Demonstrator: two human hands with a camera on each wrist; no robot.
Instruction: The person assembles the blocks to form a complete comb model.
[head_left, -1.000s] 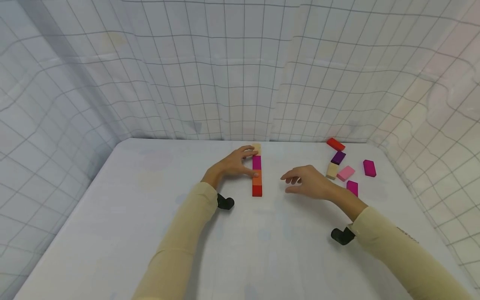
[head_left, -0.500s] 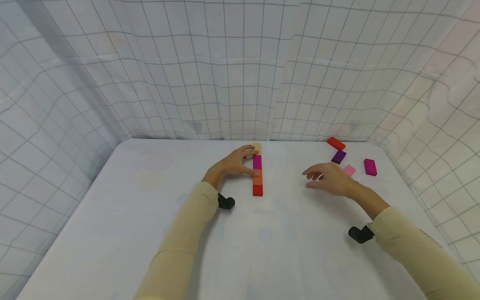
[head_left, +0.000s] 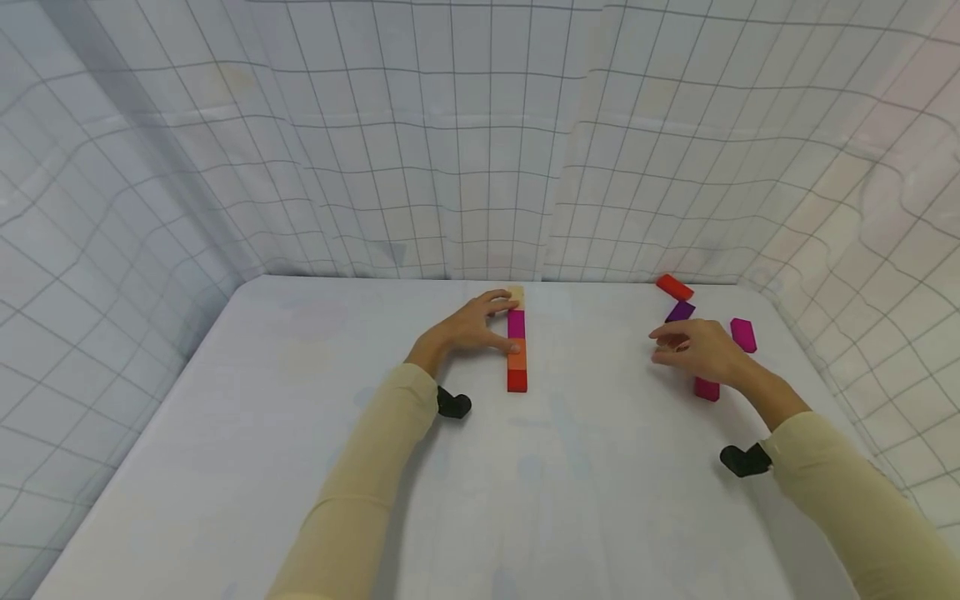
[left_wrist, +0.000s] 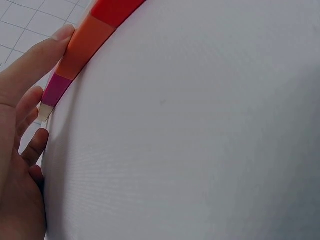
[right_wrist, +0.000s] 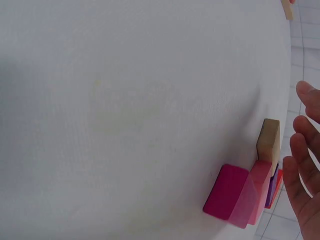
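In the head view, a straight row of blocks runs front to back on the table: red [head_left: 517, 382], orange [head_left: 517, 360], magenta [head_left: 516, 324] and tan [head_left: 517, 293]. My left hand [head_left: 467, 325] rests against its left side, thumb tip on the orange block and fingertips at the tan one. To the right, my right hand [head_left: 703, 346] hovers over loose blocks with bent, spread fingers and nothing in them. The right wrist view shows a tan block [right_wrist: 269, 140], a pink block [right_wrist: 259, 190] and a magenta block [right_wrist: 226, 193] beside its fingers; the head view hides the tan and pink ones.
Beyond the right hand lie a purple block [head_left: 681, 311] and a red block [head_left: 675, 287]; another magenta block [head_left: 743, 335] lies right of it. A white table [head_left: 570, 500] carries everything, with grid-patterned curtains [head_left: 495, 167] behind and at both sides.
My right hand has moved right, from the space beside the row to above the loose blocks. The left hand has stayed at the row.
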